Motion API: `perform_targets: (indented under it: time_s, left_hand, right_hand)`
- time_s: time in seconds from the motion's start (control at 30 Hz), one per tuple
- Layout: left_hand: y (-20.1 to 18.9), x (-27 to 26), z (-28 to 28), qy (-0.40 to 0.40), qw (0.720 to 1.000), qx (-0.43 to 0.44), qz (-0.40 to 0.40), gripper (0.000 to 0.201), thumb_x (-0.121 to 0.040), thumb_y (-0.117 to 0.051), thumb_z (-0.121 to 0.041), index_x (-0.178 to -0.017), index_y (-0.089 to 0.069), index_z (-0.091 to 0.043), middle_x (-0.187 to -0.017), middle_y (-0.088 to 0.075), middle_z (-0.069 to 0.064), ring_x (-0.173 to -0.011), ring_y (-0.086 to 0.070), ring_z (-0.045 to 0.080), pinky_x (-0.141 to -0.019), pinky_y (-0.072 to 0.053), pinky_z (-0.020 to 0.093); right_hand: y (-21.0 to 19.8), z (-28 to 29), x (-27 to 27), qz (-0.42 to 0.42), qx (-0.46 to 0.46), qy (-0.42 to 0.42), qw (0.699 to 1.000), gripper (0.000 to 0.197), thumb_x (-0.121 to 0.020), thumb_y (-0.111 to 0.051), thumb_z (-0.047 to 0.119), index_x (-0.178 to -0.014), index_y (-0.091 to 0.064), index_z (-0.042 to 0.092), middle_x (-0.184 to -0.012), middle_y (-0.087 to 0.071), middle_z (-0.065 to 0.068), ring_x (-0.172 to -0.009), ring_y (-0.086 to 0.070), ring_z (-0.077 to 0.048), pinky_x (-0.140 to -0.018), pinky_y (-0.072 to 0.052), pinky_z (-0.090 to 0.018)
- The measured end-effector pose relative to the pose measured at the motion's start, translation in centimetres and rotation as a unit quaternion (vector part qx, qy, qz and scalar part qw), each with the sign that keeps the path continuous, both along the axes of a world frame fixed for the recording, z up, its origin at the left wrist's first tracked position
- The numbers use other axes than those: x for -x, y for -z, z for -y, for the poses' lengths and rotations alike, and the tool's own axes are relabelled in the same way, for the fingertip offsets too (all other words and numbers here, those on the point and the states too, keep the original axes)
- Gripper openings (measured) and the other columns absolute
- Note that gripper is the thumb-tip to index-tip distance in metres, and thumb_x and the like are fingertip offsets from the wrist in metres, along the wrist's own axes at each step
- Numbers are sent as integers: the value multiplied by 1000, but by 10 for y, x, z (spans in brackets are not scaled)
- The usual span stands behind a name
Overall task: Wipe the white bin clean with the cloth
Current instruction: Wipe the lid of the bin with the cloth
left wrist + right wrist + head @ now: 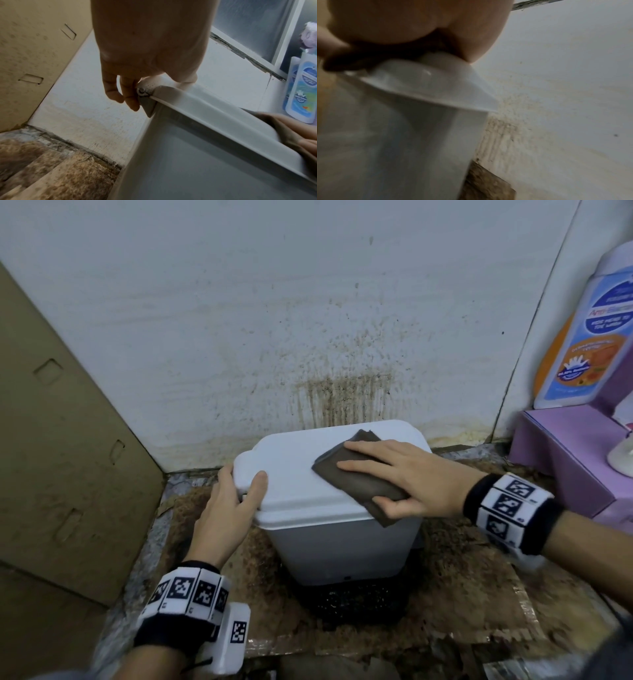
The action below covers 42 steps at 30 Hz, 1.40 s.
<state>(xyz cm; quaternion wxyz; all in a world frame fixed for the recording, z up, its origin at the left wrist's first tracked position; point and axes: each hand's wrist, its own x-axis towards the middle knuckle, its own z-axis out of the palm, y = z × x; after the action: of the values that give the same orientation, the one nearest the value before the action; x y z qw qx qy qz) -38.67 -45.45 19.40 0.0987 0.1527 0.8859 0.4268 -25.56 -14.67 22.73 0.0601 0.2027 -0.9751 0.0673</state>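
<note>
The white bin (337, 529) stands on a stained cardboard sheet (462, 594) against the spattered wall (308, 320), lid (291, 470) closed; the folded dark cloth (356, 477) lies on the lid's right half, one corner overhanging the front edge. The right hand (404, 477) presses the cloth flat, fingers straight and slightly apart, thumb at the overhanging corner; the left hand (233, 508) grips the lid's left corner, thumb on top, fingers curled beneath by the hinge. Risks, as judged: if the left grip loosens, sideways wiping force may shift or tip the bin; the cloth may slip off the front edge; a wide stroke may drag wall grime onto the lid; the detergent bottle (582, 337) to the right stands near the elbow's path.
</note>
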Motion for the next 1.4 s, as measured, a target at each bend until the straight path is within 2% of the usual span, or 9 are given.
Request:
perform_targets:
  time_s: [0.2,0.4,0.57,0.8,0.9,0.97,1.1,1.23,1.4]
  left_hand:
    - [2,0,-1,-2,1000,-12,0,86,-79,-39,-90,-147,-31,-37,-138,-54,-8,-118,-58,19,-102,-48,55]
    - [0,-3,-5,-7,1000,-5,-4,91,-79,-37,-87,-148,-31,-28,-136,-51,-2,-115,-56,22,-101,-49,54]
    - [2,-2,-5,-12,1000,-26,-8,85,-79,-38,-86,-144,-35,-31,-136,-53,-1,-117,-57,22,-102,-48,56]
    - [5,-1,-1,-2,1000,-22,-8,82,-81,-38,-87,-147,-31,-38,-137,-54,-7,-116,-58,17,-102,-48,56]
    - [5,-2,0,-6,1000,-25,-2,81,-81,-39,-88,-146,-30,-41,-138,-54,-9,-117,-58,18,-103,-48,56]
    - [5,-3,-2,-6,1000,-27,1,83,-81,-39,-88,-148,-29,-40,-140,-52,-9,-119,-56,18,-103,-47,56]
    - [4,-3,-2,-11,999,-40,5,85,-81,-40,-87,-150,-28,-39,-142,-50,-6,-120,-56,19,-103,-48,56]
    - [5,-3,-3,-12,998,-57,16,87,-80,-43,-89,-150,-29,-40,-143,-50,-5,-121,-57,19,-101,-50,56]
    - [2,-6,-2,-11,997,-69,21,84,-80,-45,-89,-149,-29,-44,-144,-51,-7,-125,-56,18,-104,-49,55]
  right_hand:
    - [3,-20,-15,-20,-52,40,998,67,-99,-40,55,-158,-28,24,-165,-22,-6,-143,-33,-26,-118,-19,-33]
    - [8,42,13,-60,-75,65,993,68,-97,-41,56,-153,-39,17,-156,-38,-17,-135,-44,-33,-110,-31,-42]
    - [10,95,47,-46,-98,52,993,70,-93,-41,54,-147,-47,9,-148,-46,-27,-123,-54,-41,-100,-44,-48]
    - [7,60,22,-42,-88,53,994,70,-98,-39,56,-154,-37,16,-160,-34,-19,-138,-44,-33,-111,-35,-42]
    - [5,22,-4,-32,-83,95,992,71,-99,-32,60,-158,-27,21,-165,-24,-10,-143,-35,-27,-116,-23,-37]
    - [5,1,-20,-19,-75,139,987,71,-100,-23,63,-160,-20,25,-168,-18,-6,-146,-30,-25,-118,-23,-39]
    - [5,-11,-24,-9,-5,218,976,71,-99,-13,63,-160,-19,29,-168,-17,-3,-148,-25,-25,-121,-23,-43]
    - [12,-11,-17,25,162,289,943,74,-93,-21,66,-160,-18,33,-170,-4,3,-151,-15,-21,-123,-12,-39]
    - [7,-10,-10,60,281,337,897,56,-109,-30,32,-161,-12,23,-169,-5,-4,-154,-16,-23,-114,-13,-24]
